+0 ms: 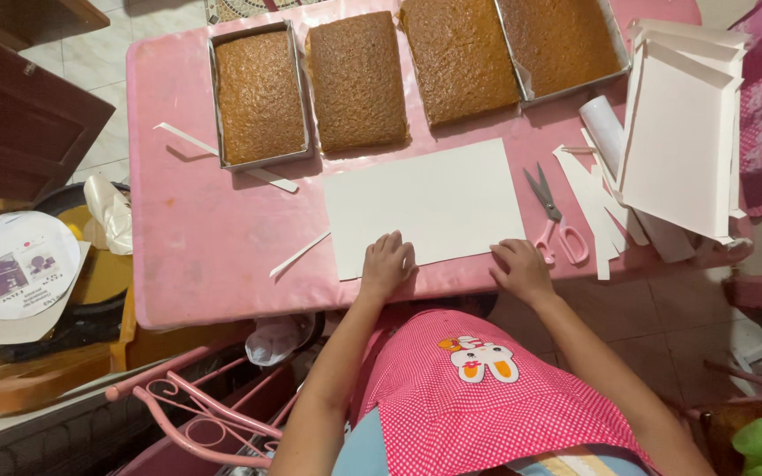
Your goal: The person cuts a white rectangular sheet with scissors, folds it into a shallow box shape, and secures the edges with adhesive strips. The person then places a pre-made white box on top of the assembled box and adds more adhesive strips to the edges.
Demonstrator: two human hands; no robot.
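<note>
A white rectangular sheet of card (425, 203) lies flat on the pink table (196, 229). My left hand (386, 264) rests on the sheet's near left edge, fingers curled down on it. My right hand (519, 267) presses the near right corner, fingers bent at the table's front edge. Neither hand lifts anything. Pink-handled scissors (553, 220) lie just right of the sheet, close to my right hand.
Several brown slab cakes (356, 79) sit along the table's far side, the leftmost (259, 95) and rightmost in metal trays. Folded white card boxes (676, 123), a paper roll (603, 125) and cut strips (594, 207) lie at the right. A strip (300, 253) lies left of the sheet.
</note>
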